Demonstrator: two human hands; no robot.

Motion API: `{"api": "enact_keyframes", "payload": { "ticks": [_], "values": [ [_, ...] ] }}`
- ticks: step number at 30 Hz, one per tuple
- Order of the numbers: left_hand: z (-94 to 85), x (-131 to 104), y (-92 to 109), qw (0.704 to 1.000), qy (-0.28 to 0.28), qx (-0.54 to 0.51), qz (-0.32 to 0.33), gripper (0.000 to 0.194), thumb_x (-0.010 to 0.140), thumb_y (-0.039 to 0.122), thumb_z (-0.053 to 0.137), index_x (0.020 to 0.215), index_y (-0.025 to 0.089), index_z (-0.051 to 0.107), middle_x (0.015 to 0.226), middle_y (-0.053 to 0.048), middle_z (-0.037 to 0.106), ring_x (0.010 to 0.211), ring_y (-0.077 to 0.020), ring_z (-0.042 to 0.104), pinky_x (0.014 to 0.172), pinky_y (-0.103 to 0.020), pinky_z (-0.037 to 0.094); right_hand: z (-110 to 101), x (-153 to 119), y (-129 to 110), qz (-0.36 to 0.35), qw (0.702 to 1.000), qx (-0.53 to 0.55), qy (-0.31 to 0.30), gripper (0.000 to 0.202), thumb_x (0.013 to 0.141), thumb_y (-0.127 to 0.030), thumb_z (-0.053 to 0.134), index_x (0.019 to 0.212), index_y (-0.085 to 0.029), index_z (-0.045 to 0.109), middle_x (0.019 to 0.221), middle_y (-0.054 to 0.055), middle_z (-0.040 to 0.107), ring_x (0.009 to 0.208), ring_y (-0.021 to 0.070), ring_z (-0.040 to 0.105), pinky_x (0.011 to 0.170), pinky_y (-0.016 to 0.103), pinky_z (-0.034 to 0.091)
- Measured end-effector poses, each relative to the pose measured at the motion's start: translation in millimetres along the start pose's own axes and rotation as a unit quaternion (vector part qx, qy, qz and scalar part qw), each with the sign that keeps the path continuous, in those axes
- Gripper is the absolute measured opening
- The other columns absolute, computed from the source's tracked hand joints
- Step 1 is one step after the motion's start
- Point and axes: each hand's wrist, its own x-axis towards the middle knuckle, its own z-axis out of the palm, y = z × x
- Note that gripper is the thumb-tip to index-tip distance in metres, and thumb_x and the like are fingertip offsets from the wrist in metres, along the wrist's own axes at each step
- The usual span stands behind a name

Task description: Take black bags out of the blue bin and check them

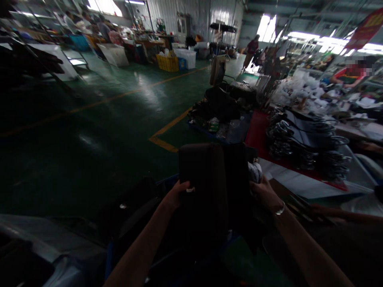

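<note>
- Left hand (178,194): raised in the near centre, fingers closed round the left edge of a dark flat bag (206,179), thumb on the near face; the forearm runs down to the lower left.
- Right hand (263,191): at the right edge of the same item, fingers closed on it and apparently also on a pale crumpled wad (255,172) at its upper right corner; a bracelet (280,210) circles the wrist.
- Dark flat bag: held upright between both hands, clear of any surface, above a near heap of similar dark pieces (131,215). The light is poor, so whether it is a bag or a folded panel is uncertain.
- Progress, as a judgement: the piece is picked up and squared between the hands; the wad sits at its edge and does not appear to be fully inside or fully out, so the handling looks mid-way. The dark heap below suggests more pieces remain.
- Right, middle distance: a surface (293,179) with a red sheet, bearing a stack of looped dark handles or straps (302,139).
- Far right: another person (350,75) at a cluttered surface of white scraps.
- Left and far: green floor (98,119) with yellow lines, a yellow crate (168,63) and people at work beyond.
</note>
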Motion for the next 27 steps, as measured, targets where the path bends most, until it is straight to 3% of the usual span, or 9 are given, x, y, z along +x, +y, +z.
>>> {"api": "enact_keyframes", "payload": {
  "ticks": [4, 6, 8, 11, 15, 18, 21, 24, 27],
  "values": [
    [-31.1, 1, 46, 0.997, 0.071, 0.042, -0.004, 0.035, 0.093, 0.044, 0.061, 0.11, 0.013, 0.064, 0.093, -0.005, 0.072, 0.073, -0.0155, 0.067, 0.074, -0.034, 0.057, -16, -9, 12, 0.019, 0.998, 0.053, 0.008, 0.045, 0.081, -0.063, 0.071, 0.086, -0.019, 0.065, 0.07, 0.002, 0.064, 0.06, 0.0125, 0.058, 0.054, 0.022, 0.049],
    [-46.8, 20, 72, 0.992, 0.091, 0.084, -0.021, 0.036, 0.093, 0.045, 0.059, 0.108, 0.013, 0.064, 0.086, -0.003, 0.071, 0.066, -0.0142, 0.066, 0.07, -0.032, 0.057, -26, -14, 17, 0.028, 0.997, 0.07, 0.025, 0.041, 0.09, -0.059, 0.064, 0.085, -0.018, 0.062, 0.063, -0.001, 0.058, 0.055, 0.0103, 0.054, 0.053, 0.022, 0.048],
    [-55.2, 50, 86, 0.984, 0.083, 0.145, -0.062, 0.039, 0.094, 0.047, 0.058, 0.111, 0.012, 0.064, 0.089, -0.004, 0.072, 0.07, -0.0157, 0.068, 0.071, -0.034, 0.058, -34, -19, 18, 0.036, 0.995, 0.081, 0.048, 0.036, 0.094, -0.051, 0.062, 0.082, -0.017, 0.059, 0.056, -0.005, 0.048, 0.048, 0.0077, 0.046, 0.05, 0.021, 0.044],
    [-51.3, 104, 66, 0.955, 0.042, 0.261, -0.136, 0.039, 0.091, 0.043, 0.066, 0.115, 0.013, 0.065, 0.098, -0.007, 0.072, 0.083, -0.0198, 0.07, 0.079, -0.041, 0.059, -43, -26, 14, 0.056, 0.99, 0.096, 0.085, 0.035, 0.094, -0.049, 0.062, 0.083, -0.016, 0.06, 0.054, -0.006, 0.045, 0.045, 0.0068, 0.042, 0.048, 0.021, 0.042],
    [-38.6, 147, -6, 0.904, 0.043, 0.402, -0.139, 0.036, 0.091, 0.037, 0.067, 0.119, 0.014, 0.064, 0.119, -0.01, 0.066, 0.111, -0.025, 0.064, 0.099, -0.05, 0.051, -46, -35, 0, 0.064, 0.982, 0.133, 0.119, 0.033, 0.093, -0.047, 0.064, 0.086, -0.015, 0.065, 0.055, -0.003, 0.052, 0.047, 0.0095, 0.05, 0.051, 0.023, 0.045],
    [-43.5, 144, -39, 0.878, 0.056, 0.462, -0.109, 0.046, 0.089, 0.036, 0.068, 0.13, 0.017, 0.058, 0.136, -0.012, 0.057, 0.127, -0.03, 0.053, 0.11, -0.057, 0.041, -42, -43, -7, 0.069, 0.973, 0.192, 0.112, 0.038, 0.093, -0.051, 0.062, 0.079, -0.016, 0.065, 0.047, -0.004, 0.047, 0.04, 0.0081, 0.043, 0.049, 0.023, 0.046],
    [-54.7, 129, -41, 0.87, 0.067, 0.484, -0.07, 0.055, 0.087, 0.039, 0.071, 0.136, 0.019, 0.055, 0.149, -0.013, 0.046, 0.139, -0.0346, 0.04, 0.116, -0.063, 0.029, -34, -46, -6, 0.069, 0.96, 0.261, 0.07, 0.046, 0.094, -0.055, 0.058, 0.069, -0.016, 0.063, 0.039, -0.008, 0.035, 0.033, 0.0055, 0.029, 0.042, 0.019, 0.039],
    [-57.7, 112, -32, 0.886, 0.065, 0.459, -0.036, 0.06, 0.088, 0.045, 0.068, 0.14, 0.019, 0.051, 0.155, -0.014, 0.039, 0.144, -0.0359, 0.033, 0.118, -0.065, 0.022, -28, -48, 3, 0.054, 0.949, 0.312, 0.005, 0.052, 0.095, -0.057, 0.055, 0.061, -0.017, 0.06, 0.036, -0.009, 0.027, 0.032, 0.0056, 0.02, 0.037, 0.017, 0.032],
    [-46.6, 90, -26, 0.928, 0.034, 0.371, -0.028, 0.06, 0.09, 0.049, 0.063, 0.14, 0.018, 0.05, 0.15, -0.015, 0.046, 0.138, -0.0327, 0.044, 0.117, -0.061, 0.03, -32, -53, 11, 0.055, 0.931, 0.349, -0.088, 0.062, 0.095, -0.062, 0.051, 0.05, -0.019, 0.048, 0.031, -0.01, 0.017, 0.027, 0.0057, 0.013, 0.03, 0.016, 0.021]
  ]
}}
